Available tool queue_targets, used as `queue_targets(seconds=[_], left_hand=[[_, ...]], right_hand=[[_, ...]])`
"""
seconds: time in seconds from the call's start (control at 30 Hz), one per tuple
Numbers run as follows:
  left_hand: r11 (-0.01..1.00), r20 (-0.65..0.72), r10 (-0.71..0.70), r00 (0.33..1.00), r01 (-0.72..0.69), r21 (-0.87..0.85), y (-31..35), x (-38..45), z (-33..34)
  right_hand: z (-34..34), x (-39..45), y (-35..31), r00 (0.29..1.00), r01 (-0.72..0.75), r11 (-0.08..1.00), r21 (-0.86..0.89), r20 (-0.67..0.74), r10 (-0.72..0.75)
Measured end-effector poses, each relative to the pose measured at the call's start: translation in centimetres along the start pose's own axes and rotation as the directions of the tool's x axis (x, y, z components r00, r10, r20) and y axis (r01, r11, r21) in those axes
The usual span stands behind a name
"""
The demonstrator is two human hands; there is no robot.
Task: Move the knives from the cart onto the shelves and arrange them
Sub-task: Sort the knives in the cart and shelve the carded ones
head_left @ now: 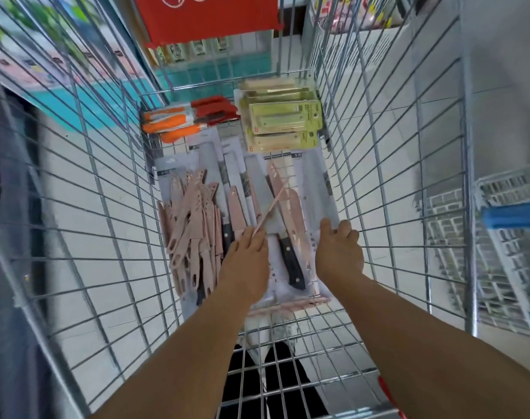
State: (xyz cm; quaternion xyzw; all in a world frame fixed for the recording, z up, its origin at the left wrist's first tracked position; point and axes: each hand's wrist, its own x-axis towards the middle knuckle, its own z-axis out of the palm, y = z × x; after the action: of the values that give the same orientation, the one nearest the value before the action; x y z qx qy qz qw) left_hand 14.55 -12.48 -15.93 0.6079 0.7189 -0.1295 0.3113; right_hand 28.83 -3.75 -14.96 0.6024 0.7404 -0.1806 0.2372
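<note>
I look down into a wire cart (387, 164) full of knives. Both my arms reach into it. My left hand (245, 261) pinches a thin pink knife (273, 208) that tilts up to the right. My right hand (337, 252) rests on a packaged knife on white card (315, 189), fingers curled at its edge. A black-handled knife (291, 261) lies between my hands. A heap of pink sheathed knives (191, 225) fills the cart's left side.
Orange-handled knives (170, 125) and red-handled ones (215, 110) lie at the cart's far left. A stack of green-carded packs (285, 122) sits at the far right. A red panel (206, 16) hangs above the far end. Another cart (511, 225) stands at right.
</note>
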Motion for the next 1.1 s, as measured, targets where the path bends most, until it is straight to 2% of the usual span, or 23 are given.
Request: queue_targets(seconds=[0.07, 0.13, 0.23, 0.3, 0.47, 0.6, 0.7, 0.8, 0.93, 1.1], left_hand=[[0.998, -0.023, -0.023, 0.999, 0.022, -0.056, 0.0, -0.1, 0.1], [0.994, -0.089, -0.043, 0.995, 0.033, -0.109, 0.2, 0.0, 0.1], [0.984, -0.222, -0.076, 0.972, 0.037, -0.172, 0.3, 0.1, -0.2], [0.953, -0.251, -0.144, 0.957, 0.066, -0.294, 0.1, 0.0, -0.6], [0.832, -0.232, -0.325, 0.917, 0.161, -0.530, -0.1, 0.0, -1.8], [0.717, -0.146, -0.440, 0.886, 0.248, -0.652, 0.1, 0.7, -2.0], [0.663, -0.092, -0.475, 0.875, 0.287, -0.692, 0.4, 1.0, -2.2], [0.596, -0.051, -0.503, 0.863, 0.303, -0.744, 0.6, 1.1, -2.6], [0.490, -0.006, -0.526, 0.850, 0.298, -0.819, 0.7, 1.3, -3.0], [0.432, 0.052, -0.530, 0.846, 0.322, -0.843, 0.5, 1.1, -3.3]], right_hand=[[0.2, -0.1, -0.4, 0.995, 0.091, 0.996, 0.012, -0.035, -0.090], [0.5, -0.3, -1.0, 0.990, 0.141, 0.987, 0.077, -0.009, -0.141], [0.8, -0.5, -1.8, 0.995, 0.084, 0.986, 0.144, 0.047, -0.092], [0.9, -0.5, -2.2, 0.998, 0.031, 0.987, 0.158, 0.054, -0.040], [0.8, 0.2, -2.8, 0.995, -0.074, 0.967, 0.244, 0.084, 0.055], [0.7, 0.8, -2.5, 0.982, -0.128, 0.948, 0.293, 0.172, 0.079], [0.3, 1.1, -2.4, 0.984, -0.164, 0.897, 0.410, 0.126, 0.123], [-0.6, 1.8, -3.2, 0.995, -0.103, 0.854, 0.511, 0.038, 0.097], [-0.6, 3.1, -4.7, 0.998, -0.068, 0.856, 0.513, 0.033, 0.059], [-0.2, 3.6, -5.2, 0.993, -0.114, 0.861, 0.495, 0.061, 0.097]])
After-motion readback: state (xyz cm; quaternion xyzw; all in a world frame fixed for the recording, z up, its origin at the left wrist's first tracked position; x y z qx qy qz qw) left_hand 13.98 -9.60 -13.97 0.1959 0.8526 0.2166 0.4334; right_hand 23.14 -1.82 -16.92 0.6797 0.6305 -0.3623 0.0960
